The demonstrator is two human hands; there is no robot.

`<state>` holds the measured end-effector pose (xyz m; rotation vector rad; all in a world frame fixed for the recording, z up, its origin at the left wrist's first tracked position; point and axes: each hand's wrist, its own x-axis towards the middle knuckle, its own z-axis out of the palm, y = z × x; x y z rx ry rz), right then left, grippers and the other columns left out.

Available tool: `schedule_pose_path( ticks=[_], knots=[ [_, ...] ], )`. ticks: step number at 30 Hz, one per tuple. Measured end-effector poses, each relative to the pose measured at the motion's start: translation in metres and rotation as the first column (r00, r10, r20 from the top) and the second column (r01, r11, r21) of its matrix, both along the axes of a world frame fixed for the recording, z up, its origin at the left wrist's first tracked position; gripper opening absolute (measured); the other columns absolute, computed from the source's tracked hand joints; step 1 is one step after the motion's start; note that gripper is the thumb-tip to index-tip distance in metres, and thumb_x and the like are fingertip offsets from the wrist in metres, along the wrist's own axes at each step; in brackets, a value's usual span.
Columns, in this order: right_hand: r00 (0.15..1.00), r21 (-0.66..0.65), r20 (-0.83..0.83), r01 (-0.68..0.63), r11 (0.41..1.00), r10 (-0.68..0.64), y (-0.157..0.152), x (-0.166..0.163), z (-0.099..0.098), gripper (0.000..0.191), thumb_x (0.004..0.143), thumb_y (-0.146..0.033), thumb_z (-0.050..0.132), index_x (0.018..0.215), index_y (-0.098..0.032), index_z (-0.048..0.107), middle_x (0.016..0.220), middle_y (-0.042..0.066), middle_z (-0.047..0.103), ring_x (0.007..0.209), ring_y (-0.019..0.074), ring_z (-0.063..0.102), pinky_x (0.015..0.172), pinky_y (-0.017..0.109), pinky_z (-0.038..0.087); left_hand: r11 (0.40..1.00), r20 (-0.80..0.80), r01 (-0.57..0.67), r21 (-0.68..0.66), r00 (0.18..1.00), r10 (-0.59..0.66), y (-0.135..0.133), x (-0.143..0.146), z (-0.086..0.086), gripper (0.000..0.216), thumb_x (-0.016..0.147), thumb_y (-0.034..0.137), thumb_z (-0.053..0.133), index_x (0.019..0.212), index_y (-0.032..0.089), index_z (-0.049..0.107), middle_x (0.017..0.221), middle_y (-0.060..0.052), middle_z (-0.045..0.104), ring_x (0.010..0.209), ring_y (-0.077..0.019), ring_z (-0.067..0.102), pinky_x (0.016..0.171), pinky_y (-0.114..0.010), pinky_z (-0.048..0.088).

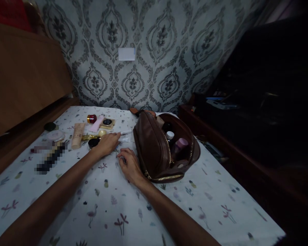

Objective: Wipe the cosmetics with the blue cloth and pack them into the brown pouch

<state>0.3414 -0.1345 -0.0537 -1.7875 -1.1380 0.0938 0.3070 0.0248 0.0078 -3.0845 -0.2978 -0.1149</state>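
Observation:
My left hand (109, 144) reaches low over the cloth, its fingers together and bent down, their undersides hidden. Just past its fingertips lie a slim white tube (126, 132) and a second white tube (124, 139); whether it grips either is hidden. Beside its wrist sits a small black round container (93, 142). My right hand (129, 166) hovers at or on the cloth, fingers loosely curved and apart, nothing visible in them. Close to its right stands a brown cosmetic bag (151, 143), unzipped, with a white-capped bottle (169, 135) and a pink-capped bottle (180, 145) inside.
Left of my hands lie a beige tube (78, 135), a pink tube (97, 123), a red jar (91, 119), a gold-edged compact (107, 123) and a clear round case (55, 135). Wooden furniture (28, 65) borders the left side; a patterned wall (133, 82) closes the back.

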Motion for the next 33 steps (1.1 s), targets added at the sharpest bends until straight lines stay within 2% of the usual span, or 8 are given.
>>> schedule_pose_path(
  ticks=[13, 17, 20, 23, 26, 28, 31, 33],
  knots=[
    [0.996, 0.084, -0.035, 0.089, 0.992, -0.087, -0.004, 0.001, 0.004, 0.027, 0.081, -0.009, 0.048, 0.099, -0.018, 0.066, 0.104, 0.009, 0.063, 0.102, 0.0225, 0.061, 0.094, 0.039, 0.05, 0.972, 0.109, 0.09, -0.217, 0.992, -0.067, 0.004, -0.031, -0.005, 0.021, 0.092, 0.028, 0.052, 0.11, 0.022, 0.062, 0.108, -0.006, 0.066, 0.102, -0.0243, 0.062, 0.084, -0.033, 0.047],
    [0.992, 0.106, 0.029, 0.122, 0.987, -0.126, -0.005, 0.001, 0.0, 0.039, 0.083, -0.008, 0.047, 0.118, -0.016, 0.06, 0.126, 0.014, 0.057, 0.122, 0.0244, 0.053, 0.108, 0.043, 0.042, 0.949, 0.145, 0.124, -0.288, 0.986, -0.085, 0.005, -0.043, -0.008, 0.027, 0.092, 0.027, 0.051, 0.116, 0.023, 0.063, 0.113, -0.007, 0.065, 0.111, -0.0236, 0.059, 0.094, -0.034, 0.046],
    [0.986, 0.087, 0.106, 0.119, 0.989, -0.128, -0.004, 0.001, -0.006, 0.049, 0.084, -0.007, 0.045, 0.132, -0.014, 0.053, 0.143, 0.016, 0.047, 0.138, 0.0255, 0.04, 0.116, 0.048, 0.033, 0.896, 0.171, 0.22, -0.386, 0.971, -0.165, 0.009, -0.053, -0.008, 0.03, 0.092, 0.027, 0.049, 0.117, 0.023, 0.066, 0.114, -0.007, 0.065, 0.111, -0.023, 0.058, 0.096, -0.034, 0.045],
    [0.985, 0.011, 0.157, 0.075, 0.997, -0.076, -0.002, 0.0, -0.009, 0.05, 0.084, -0.006, 0.046, 0.133, -0.012, 0.054, 0.14, 0.018, 0.051, 0.136, 0.0283, 0.04, 0.115, 0.052, 0.033, 0.771, 0.215, 0.315, -0.553, 0.948, -0.234, 0.017, -0.061, -0.007, 0.028, 0.092, 0.032, 0.05, 0.107, 0.021, 0.071, 0.106, -0.007, 0.067, 0.101, -0.021, 0.062, 0.092, -0.032, 0.047],
    [0.982, -0.049, 0.181, 0.059, 0.997, -0.05, -0.002, 0.0, -0.007, 0.043, 0.083, -0.006, 0.046, 0.123, -0.01, 0.062, 0.124, 0.018, 0.061, 0.121, 0.0298, 0.049, 0.107, 0.052, 0.04, 0.663, 0.284, 0.254, -0.705, 0.957, -0.064, 0.029, -0.068, -0.005, 0.029, 0.089, 0.038, 0.055, 0.103, 0.018, 0.07, 0.101, -0.006, 0.07, 0.095, -0.0209, 0.064, 0.086, -0.031, 0.049],
    [0.979, -0.072, 0.195, 0.069, 0.995, -0.053, -0.002, -0.002, -0.003, 0.04, 0.083, -0.004, 0.046, 0.117, -0.012, 0.065, 0.112, 0.016, 0.064, 0.109, 0.0287, 0.052, 0.101, 0.048, 0.044, 0.643, 0.322, 0.173, -0.746, 0.939, 0.12, 0.034, -0.071, -0.001, 0.035, 0.087, 0.044, 0.058, 0.108, 0.017, 0.067, 0.101, -0.005, 0.07, 0.093, -0.0213, 0.064, 0.079, -0.029, 0.05],
    [0.981, -0.104, 0.192, 0.058, 0.993, -0.037, -0.004, -0.003, 0.004, 0.037, 0.082, -0.003, 0.048, 0.111, -0.017, 0.068, 0.1, 0.011, 0.064, 0.099, 0.0266, 0.054, 0.092, 0.043, 0.046, 0.693, 0.424, 0.1, -0.714, 0.85, 0.313, 0.026, -0.072, 0.007, 0.038, 0.09, 0.048, 0.054, 0.11, 0.017, 0.063, 0.098, -0.004, 0.069, 0.088, -0.0206, 0.063, 0.074, -0.029, 0.05],
    [0.986, -0.102, 0.169, 0.021, 0.995, -0.003, -0.004, -0.004, 0.006, 0.035, 0.082, -0.004, 0.05, 0.108, -0.018, 0.068, 0.1, 0.01, 0.064, 0.099, 0.026, 0.054, 0.091, 0.041, 0.046, 0.759, 0.501, 0.088, -0.645, 0.798, 0.334, 0.011, -0.07, 0.007, 0.034, 0.094, 0.045, 0.048, 0.109, 0.017, 0.061, 0.099, -0.005, 0.067, 0.089, -0.0203, 0.061, 0.078, -0.031, 0.05]
  ],
)
